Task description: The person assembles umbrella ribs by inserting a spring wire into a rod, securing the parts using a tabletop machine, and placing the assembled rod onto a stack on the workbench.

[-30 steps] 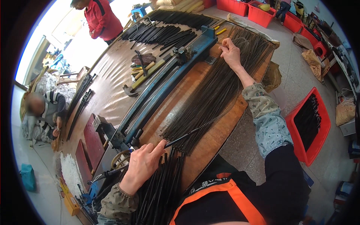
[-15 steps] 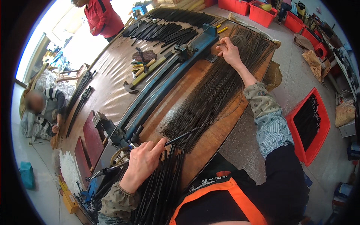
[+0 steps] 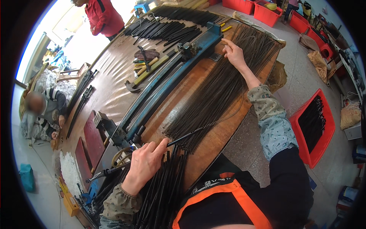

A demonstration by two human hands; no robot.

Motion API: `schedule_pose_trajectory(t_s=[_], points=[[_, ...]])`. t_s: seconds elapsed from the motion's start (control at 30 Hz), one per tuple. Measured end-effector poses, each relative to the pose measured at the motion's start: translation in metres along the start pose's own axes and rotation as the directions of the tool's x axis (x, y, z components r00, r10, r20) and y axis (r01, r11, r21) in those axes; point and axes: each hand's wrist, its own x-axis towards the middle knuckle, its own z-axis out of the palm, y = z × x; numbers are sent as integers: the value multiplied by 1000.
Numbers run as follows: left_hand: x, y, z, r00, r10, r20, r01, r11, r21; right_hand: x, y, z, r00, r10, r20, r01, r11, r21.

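While the left hand [image 3: 146,162] grips a slim black rod [image 3: 185,137], a wiry spring [image 3: 225,119] meets its far end.
Rod slants away and rightward from those closed fingers, over the near end of a heap of ridged metal coils [image 3: 206,95] on the wooden table [image 3: 207,157]; left's way nearer, right hand [image 3: 234,55] well apart, fingers curled (can't tell what they're holding, if anything). Rod's smooth and straight, spring's skinny and curving.
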Motion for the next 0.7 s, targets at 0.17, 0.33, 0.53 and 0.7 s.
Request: schedule_pose_trajectory(t_s=[0.17, 0.33, 0.53, 0.7], points=[[-3, -1, 0, 1000, -3, 2, 3, 1000, 4, -4, 1, 12, 1000, 3, -17, -3, 1000, -18], [-4, 0, 1, 1000, 7, -20, -7, 1000, 2, 1, 21, 10, 985, -153, -85, 131, 965, -227], [-13, -5, 1, 999, -35, -19, 35, 999, 9, -17, -20, 20, 998, 43, 49, -45, 998, 32], [-9, -5, -26, 984, -46, -170, 64, 993, 103, -19, 13, 9, 968, -217, -126, 150, 903, -402]])
